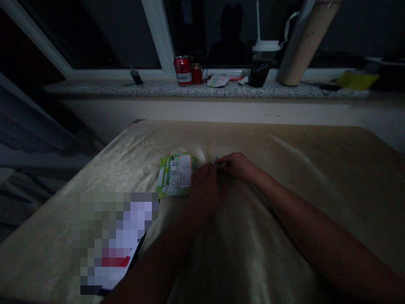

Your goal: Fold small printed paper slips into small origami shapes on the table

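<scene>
A green and white packet [175, 176] lies on the cloth-covered table [253, 139], left of the middle. Over its right edge rests my left hand [207, 185], palm down; its fingertips are dim, and I cannot tell whether they grip anything. Just to the right, my right hand [238, 165] has its fingers pinched together at a small pale scrap [218, 157], too small to make out. The two hands nearly meet at the fingertips.
A bright-screened device [126, 240], partly blurred out, lies at the lower left beside my left forearm. On the stone windowsill [152, 89] stand a red can [182, 71], a smaller red container [196, 74], a dark cup with a straw [260, 67] and a tall tube [305, 46].
</scene>
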{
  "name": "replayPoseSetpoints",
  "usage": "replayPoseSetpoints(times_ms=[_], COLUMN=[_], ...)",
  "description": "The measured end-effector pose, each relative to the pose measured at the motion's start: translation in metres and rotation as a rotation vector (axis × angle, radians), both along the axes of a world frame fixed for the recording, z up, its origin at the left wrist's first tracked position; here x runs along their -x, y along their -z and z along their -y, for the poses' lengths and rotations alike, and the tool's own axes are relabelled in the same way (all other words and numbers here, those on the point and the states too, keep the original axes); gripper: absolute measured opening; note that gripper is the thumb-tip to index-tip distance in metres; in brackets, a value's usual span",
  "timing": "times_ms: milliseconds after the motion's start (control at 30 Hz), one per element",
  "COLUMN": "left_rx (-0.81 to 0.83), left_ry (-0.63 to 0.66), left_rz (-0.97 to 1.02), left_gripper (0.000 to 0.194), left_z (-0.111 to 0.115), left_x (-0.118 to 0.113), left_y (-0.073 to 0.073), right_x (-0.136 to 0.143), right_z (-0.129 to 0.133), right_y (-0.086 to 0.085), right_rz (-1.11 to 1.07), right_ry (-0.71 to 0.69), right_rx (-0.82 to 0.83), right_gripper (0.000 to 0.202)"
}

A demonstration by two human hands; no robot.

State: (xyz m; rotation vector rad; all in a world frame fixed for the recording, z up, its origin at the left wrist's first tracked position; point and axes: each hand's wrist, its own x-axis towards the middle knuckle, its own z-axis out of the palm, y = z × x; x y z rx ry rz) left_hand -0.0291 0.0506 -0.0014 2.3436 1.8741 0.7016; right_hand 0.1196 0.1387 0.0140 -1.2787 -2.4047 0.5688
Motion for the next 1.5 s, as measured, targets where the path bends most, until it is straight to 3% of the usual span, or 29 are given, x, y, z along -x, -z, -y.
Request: replayPoseSetpoints(times_ms=[400,967,1500], left_rx=[0.013,-0.009,-0.028], left_ry=[0.053,0.097,-0.065], left_rz=[-0.007,0.001,-0.240], left_gripper=[0.054,0.036,0.027], left_z=[0.002,0.003,0.012], left_x=[-0.002,0.011,0.031], left_y=[-0.004,-0.014,-0.037], right_x=[0.007,0.013,-0.008], right_z=[0.002,0.007,0.024], right_y=[-0.012,-0.018,-0.003], right_rz=[0.146,0.099,-0.111], right_ry=[-0.003,0.045,0.117], right_rx=[0.005,-0.010,-0.032], right_gripper=[0.025,0.022,0.017])
